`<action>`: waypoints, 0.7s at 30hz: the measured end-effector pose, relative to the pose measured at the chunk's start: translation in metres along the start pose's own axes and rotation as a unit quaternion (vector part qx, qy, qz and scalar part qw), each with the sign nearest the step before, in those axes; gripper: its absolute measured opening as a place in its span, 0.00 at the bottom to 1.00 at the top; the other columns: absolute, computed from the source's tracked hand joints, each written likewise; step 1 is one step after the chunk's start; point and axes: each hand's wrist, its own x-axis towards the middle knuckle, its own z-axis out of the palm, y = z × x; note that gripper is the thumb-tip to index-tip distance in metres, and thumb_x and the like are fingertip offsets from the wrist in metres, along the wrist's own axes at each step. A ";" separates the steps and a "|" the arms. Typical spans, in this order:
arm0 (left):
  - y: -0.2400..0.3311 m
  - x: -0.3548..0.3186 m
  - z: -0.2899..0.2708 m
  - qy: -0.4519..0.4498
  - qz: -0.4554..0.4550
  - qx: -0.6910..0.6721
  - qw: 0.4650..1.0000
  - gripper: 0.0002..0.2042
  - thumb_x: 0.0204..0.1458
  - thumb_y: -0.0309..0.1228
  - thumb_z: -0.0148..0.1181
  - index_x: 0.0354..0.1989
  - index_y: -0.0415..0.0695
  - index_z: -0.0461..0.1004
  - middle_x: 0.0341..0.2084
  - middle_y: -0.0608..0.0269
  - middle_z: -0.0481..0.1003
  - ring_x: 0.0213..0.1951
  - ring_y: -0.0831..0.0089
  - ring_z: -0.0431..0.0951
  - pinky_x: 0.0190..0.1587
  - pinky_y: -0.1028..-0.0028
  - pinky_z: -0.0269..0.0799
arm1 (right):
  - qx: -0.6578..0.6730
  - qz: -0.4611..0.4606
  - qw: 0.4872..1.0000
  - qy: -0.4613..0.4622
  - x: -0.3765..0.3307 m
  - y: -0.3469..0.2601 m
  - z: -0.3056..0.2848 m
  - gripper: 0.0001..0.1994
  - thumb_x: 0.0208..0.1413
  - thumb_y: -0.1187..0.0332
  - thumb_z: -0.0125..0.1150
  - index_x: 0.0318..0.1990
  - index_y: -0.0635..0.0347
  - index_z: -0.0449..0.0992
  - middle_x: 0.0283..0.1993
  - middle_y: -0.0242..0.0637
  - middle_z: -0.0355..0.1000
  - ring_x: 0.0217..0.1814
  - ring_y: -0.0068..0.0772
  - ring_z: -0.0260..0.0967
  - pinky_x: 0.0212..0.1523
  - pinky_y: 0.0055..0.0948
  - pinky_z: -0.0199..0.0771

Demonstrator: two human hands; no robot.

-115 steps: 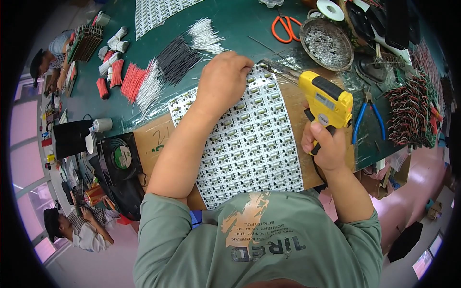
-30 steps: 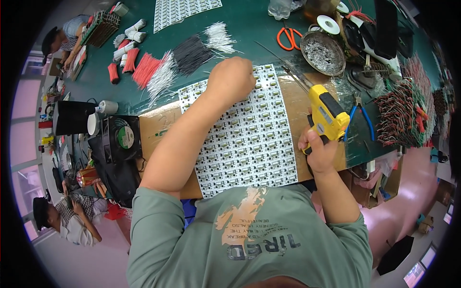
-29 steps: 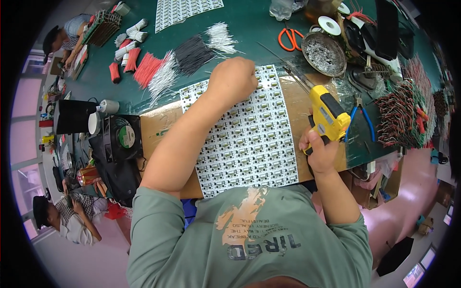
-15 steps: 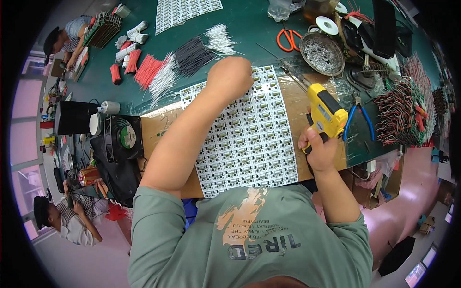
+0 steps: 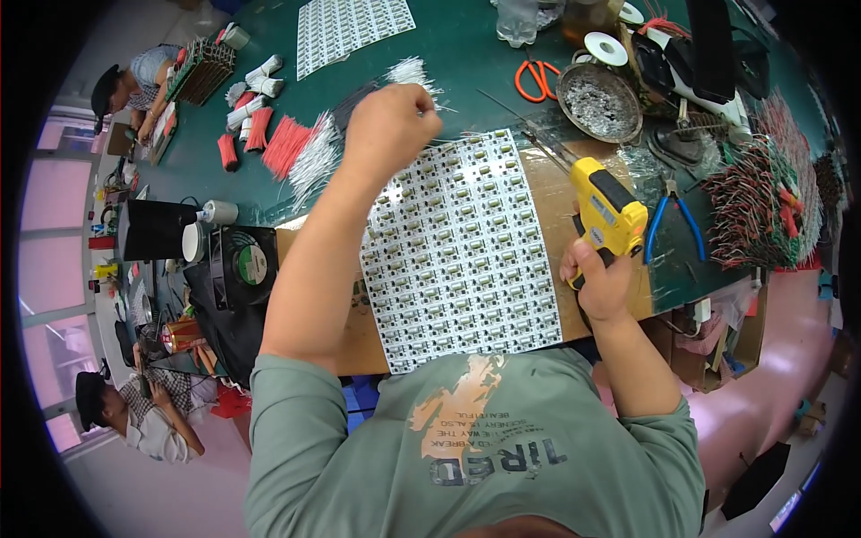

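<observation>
Small fan point(image 5: 240, 266) at the bench's left edge, red and white wire bundles point(image 5: 289, 148) beyond it, left hand point(image 5: 392, 127) fisted, pinching thin wire above the circuit board panel point(image 5: 462, 251) lying on cardboard, right hand point(image 5: 599, 282) gripping a yellow soldering gun point(image 5: 608, 212), blue pliers point(image 5: 673, 220) just right.

We see a yellow soldering gun point(image 5: 610, 213) with a black tip, and a white circuit panel point(image 5: 457, 251) gridded with small dark and silvery parts on brown cardboard point(image 5: 354, 332). The mat point(image 5: 466, 40) is dark green; on it lie orange-handled scissors point(image 5: 536, 79), blue-handled pliers point(image 5: 673, 224), and red wire bundles point(image 5: 285, 143) beside white ones.
</observation>
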 end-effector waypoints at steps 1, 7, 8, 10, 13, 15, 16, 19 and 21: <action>-0.008 0.005 -0.004 -0.018 0.004 0.031 0.999 0.08 0.44 0.32 0.57 0.28 0.43 0.78 0.28 0.52 0.78 0.33 0.54 0.78 0.38 0.59 0.73 | 0.001 0.003 1.000 0.007 0.000 -0.001 0.001 0.13 0.57 0.68 0.62 0.43 0.66 0.69 0.26 0.32 0.69 0.24 0.20 0.67 0.26 0.20 0.68; -0.033 0.015 0.010 -0.116 0.035 0.134 0.984 0.07 0.46 0.30 0.56 0.29 0.43 0.79 0.29 0.53 0.78 0.35 0.54 0.78 0.39 0.59 0.73 | 0.003 0.003 1.000 0.006 0.002 0.002 -0.002 0.13 0.57 0.68 0.61 0.43 0.66 0.69 0.26 0.31 0.69 0.24 0.20 0.67 0.26 0.20 0.68; -0.031 0.014 0.010 -0.136 0.032 0.129 0.982 0.07 0.46 0.30 0.56 0.30 0.43 0.79 0.29 0.53 0.78 0.35 0.54 0.78 0.39 0.59 0.73 | 0.001 0.005 1.000 0.007 0.002 0.001 -0.002 0.12 0.57 0.68 0.61 0.43 0.67 0.69 0.26 0.31 0.69 0.24 0.20 0.67 0.26 0.20 0.68; -0.029 0.015 0.010 -0.133 0.021 0.120 0.984 0.08 0.46 0.31 0.57 0.31 0.43 0.79 0.32 0.54 0.78 0.38 0.55 0.78 0.41 0.60 0.73 | 0.002 0.006 1.000 0.010 0.002 0.001 -0.001 0.12 0.57 0.68 0.61 0.43 0.67 0.70 0.26 0.31 0.69 0.24 0.20 0.68 0.26 0.20 0.68; -0.030 0.017 0.008 -0.119 0.064 0.123 0.983 0.10 0.47 0.35 0.62 0.33 0.43 0.79 0.35 0.56 0.76 0.41 0.57 0.76 0.45 0.62 0.71 | 0.001 0.008 1.000 0.010 0.001 0.000 -0.001 0.12 0.57 0.68 0.61 0.42 0.67 0.70 0.26 0.31 0.69 0.24 0.20 0.68 0.26 0.20 0.68; -0.036 0.022 0.010 -0.067 0.150 0.186 0.969 0.10 0.48 0.37 0.63 0.33 0.45 0.80 0.33 0.59 0.75 0.43 0.60 0.75 0.45 0.62 0.71 | -0.001 0.009 1.000 0.008 0.001 0.001 -0.001 0.12 0.57 0.68 0.61 0.42 0.66 0.70 0.26 0.31 0.69 0.24 0.20 0.68 0.26 0.20 0.68; -0.038 0.025 0.012 -0.066 0.149 0.186 0.969 0.10 0.48 0.37 0.63 0.33 0.45 0.80 0.33 0.59 0.75 0.43 0.60 0.75 0.45 0.62 0.71 | 0.003 0.008 1.000 0.010 0.000 0.001 -0.001 0.12 0.57 0.68 0.61 0.42 0.66 0.70 0.26 0.31 0.69 0.25 0.20 0.68 0.26 0.20 0.68; -0.044 0.036 0.018 -0.051 0.174 0.213 0.960 0.09 0.49 0.35 0.61 0.33 0.44 0.80 0.31 0.60 0.75 0.41 0.60 0.75 0.43 0.62 0.72 | 0.009 0.008 1.000 0.012 0.001 0.004 -0.002 0.12 0.57 0.69 0.61 0.43 0.66 0.69 0.26 0.31 0.69 0.25 0.20 0.67 0.26 0.21 0.68; -0.046 0.041 0.023 -0.048 0.181 0.256 0.948 0.08 0.50 0.34 0.60 0.31 0.45 0.81 0.30 0.61 0.75 0.40 0.61 0.75 0.42 0.63 0.72 | 0.010 0.010 1.000 0.015 0.001 0.004 -0.003 0.12 0.57 0.69 0.61 0.44 0.66 0.69 0.26 0.31 0.69 0.25 0.20 0.67 0.26 0.21 0.68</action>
